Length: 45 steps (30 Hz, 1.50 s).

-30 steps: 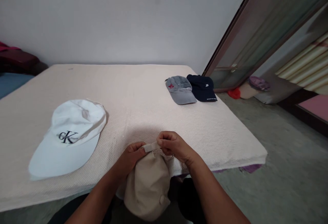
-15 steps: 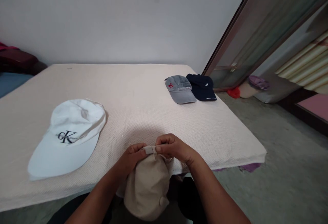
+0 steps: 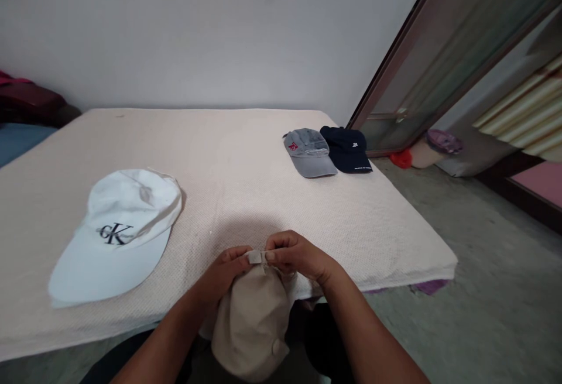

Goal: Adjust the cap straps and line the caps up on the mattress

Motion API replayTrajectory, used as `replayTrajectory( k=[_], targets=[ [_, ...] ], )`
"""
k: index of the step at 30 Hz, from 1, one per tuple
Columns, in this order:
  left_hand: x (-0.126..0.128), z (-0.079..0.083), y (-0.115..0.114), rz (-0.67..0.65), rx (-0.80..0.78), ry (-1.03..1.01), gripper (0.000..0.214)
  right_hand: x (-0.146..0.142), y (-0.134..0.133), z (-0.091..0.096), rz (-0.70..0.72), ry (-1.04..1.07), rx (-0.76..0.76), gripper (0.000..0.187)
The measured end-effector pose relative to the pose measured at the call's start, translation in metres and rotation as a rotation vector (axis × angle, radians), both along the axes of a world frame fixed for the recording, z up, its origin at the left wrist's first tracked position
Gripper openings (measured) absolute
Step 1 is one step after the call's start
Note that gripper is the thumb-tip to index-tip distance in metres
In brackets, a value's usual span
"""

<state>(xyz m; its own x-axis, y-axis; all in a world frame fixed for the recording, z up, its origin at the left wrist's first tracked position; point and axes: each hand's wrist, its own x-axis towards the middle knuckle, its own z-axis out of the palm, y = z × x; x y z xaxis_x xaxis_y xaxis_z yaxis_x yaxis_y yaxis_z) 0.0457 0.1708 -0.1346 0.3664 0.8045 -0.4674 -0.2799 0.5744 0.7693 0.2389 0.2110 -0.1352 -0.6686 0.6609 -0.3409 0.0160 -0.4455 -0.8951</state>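
A beige cap (image 3: 252, 325) hangs over the near edge of the cream mattress (image 3: 237, 161), its back strap turned up toward me. My left hand (image 3: 222, 276) pinches the left end of that strap. My right hand (image 3: 296, 255) pinches the right end, fingers curled tight. The two thumbs meet over the strap's small pale tab. A white cap (image 3: 118, 229) with a black logo lies to the left on the mattress, clear of both hands.
A grey cap (image 3: 308, 151) and a navy cap (image 3: 348, 148) lie side by side at the far right of the mattress. A glass door frame (image 3: 421, 56) leans at the right. Concrete floor (image 3: 483, 278) spreads right of the mattress; dark bedding (image 3: 26, 106) sits far left.
My right hand has slid left along the strap until it meets the left hand. The strap's loose stretch between the hands has closed up.
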Motion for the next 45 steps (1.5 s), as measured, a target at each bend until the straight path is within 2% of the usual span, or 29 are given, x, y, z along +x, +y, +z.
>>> replayTrajectory(
  k=[3,7,9,13,18,22,26,31,36,43,45],
  targets=[
    [0.0,0.003,0.0,-0.006,0.011,0.016,0.018,-0.004,-0.001,-0.003,-0.034,0.026,-0.009,0.017],
    [0.002,0.006,0.001,-0.073,0.017,0.012,0.023,-0.009,-0.001,-0.005,-0.165,0.041,0.001,0.019],
    [0.002,0.005,0.001,-0.064,0.023,0.002,0.021,-0.01,-0.001,-0.005,-0.191,0.025,0.018,0.021],
    [0.001,0.003,0.0,0.001,0.047,0.019,0.016,-0.007,-0.002,-0.002,-0.146,0.072,0.02,0.022],
    [0.0,0.001,-0.001,0.094,-0.035,-0.015,0.014,-0.004,-0.002,-0.001,-0.067,0.086,-0.005,0.016],
    [0.001,-0.001,-0.001,0.033,-0.023,-0.063,0.017,-0.003,-0.001,-0.003,-0.074,0.041,-0.01,0.018],
    [0.001,-0.003,0.0,-0.047,-0.012,-0.023,0.021,-0.003,-0.001,-0.004,-0.088,0.011,-0.004,0.02],
    [-0.001,-0.004,0.001,-0.027,-0.02,-0.009,0.022,-0.001,-0.001,-0.002,-0.023,0.03,0.027,0.02],
    [0.0,-0.002,0.001,-0.054,-0.019,-0.006,0.022,0.001,-0.002,-0.001,-0.007,-0.017,0.064,0.022],
    [0.001,0.0,0.0,-0.049,-0.016,0.016,0.019,0.0,-0.003,0.0,0.011,-0.017,0.042,0.022],
    [0.001,0.0,-0.001,-0.074,-0.013,0.0,0.018,-0.001,-0.003,-0.001,-0.018,-0.013,0.042,0.024]
  ],
)
